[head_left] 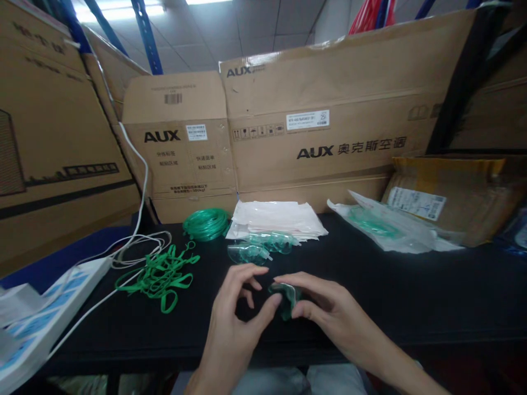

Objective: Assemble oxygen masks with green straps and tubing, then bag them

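A small, see-through green oxygen mask [287, 315] with a pale strip along its edge is held above the black table. My right hand [325, 307] pinches it between thumb and fingers from the right. On the other side, my left hand [241, 312] has its fingers curved and apart, and its thumb tip is against or just beside the mask's left edge. Part of the mask is hidden behind my fingers. Just beyond my hands lie several more clear green masks [247, 252], in front of a stack of white sheets or bags [280, 216].
Left of my hands are tangled green elastic straps [160, 277], a coil of green tubing [206, 224] and a white power strip [53, 318] with cables. A clear bag [382, 225] with green contents lies at right by a taped carton [448, 192]. Cardboard panels [329, 126] wall the back.
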Available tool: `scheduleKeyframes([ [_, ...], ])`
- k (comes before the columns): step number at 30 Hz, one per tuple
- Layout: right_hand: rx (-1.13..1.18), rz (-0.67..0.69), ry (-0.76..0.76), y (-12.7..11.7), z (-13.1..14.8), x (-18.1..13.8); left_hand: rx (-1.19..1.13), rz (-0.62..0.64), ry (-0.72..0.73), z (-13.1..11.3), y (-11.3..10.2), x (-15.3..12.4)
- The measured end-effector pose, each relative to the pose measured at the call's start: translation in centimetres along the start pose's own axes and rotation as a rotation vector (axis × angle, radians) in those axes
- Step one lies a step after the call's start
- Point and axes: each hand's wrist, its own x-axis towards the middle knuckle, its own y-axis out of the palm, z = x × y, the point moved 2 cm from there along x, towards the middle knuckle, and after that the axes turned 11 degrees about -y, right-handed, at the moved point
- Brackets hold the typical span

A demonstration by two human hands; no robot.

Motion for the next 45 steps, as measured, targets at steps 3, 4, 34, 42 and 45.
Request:
scheduleKeyframes([
  [3, 0.089, -0.009, 0.068, 0.3, -0.3, -0.5, 0.089, 0.033, 0.191, -0.7, 0.2, -0.4],
  [4, 0.114, -0.014, 0.088, 0.5, -0.5, -0.7, 0.105, 0.039, 0.236, -0.9, 0.2, -0.6],
  [34, -0.309, -0.116, 0.077, -0.7, -2.0, -1.4, 1.299, 0.076, -0.209, 6.4, -14.5, 7.6],
  [42, -0.314, -0.118, 0.084, -0.8, -2.1, -1.6, 1.147, -0.033, -0.116, 5.2, -15.9, 9.5],
  [45, -0.319, -0.123, 0.083, -0.8, -1.9, -1.5, 0.956, -0.282, -0.011, 2.6, -16.5, 10.8],
])
